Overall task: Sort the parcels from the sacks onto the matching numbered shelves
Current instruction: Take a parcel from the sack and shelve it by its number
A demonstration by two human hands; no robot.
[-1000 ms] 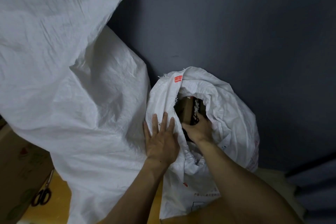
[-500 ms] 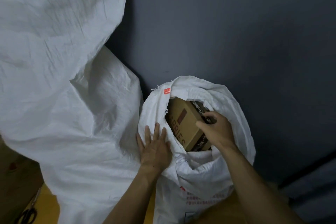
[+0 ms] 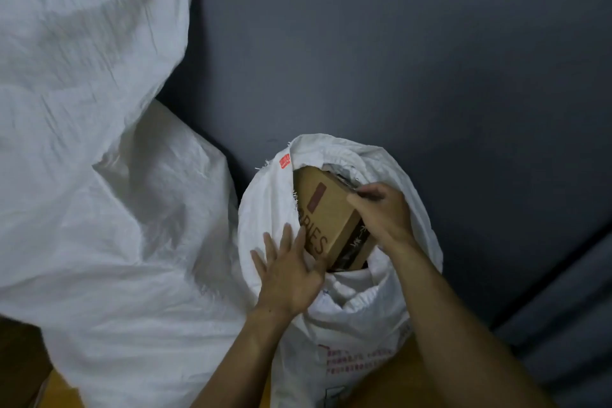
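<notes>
The right hand (image 3: 381, 215) grips the upper corner of a brown cardboard parcel (image 3: 326, 209), fingers curled over its far edge. The parcel stands tilted in the mouth of the open white sack (image 3: 364, 305). The left hand (image 3: 288, 275) lies on the sack's rim, fingers straight and spread, the forefinger seemingly touching the parcel. Bigger sacks (image 3: 116, 225) bulk just left.

sacks (image 3: 99, 209) woven white plastic, crinkled, slight sheen; parcel (image 3: 326, 209) matt brown cardboard, black tape; wall (image 3: 397, 43) matt dark grey.

Bare L grip (image 3: 288, 278), bare R grip (image 3: 381, 212); both forearms (image 3: 447, 325) bare.
</notes>
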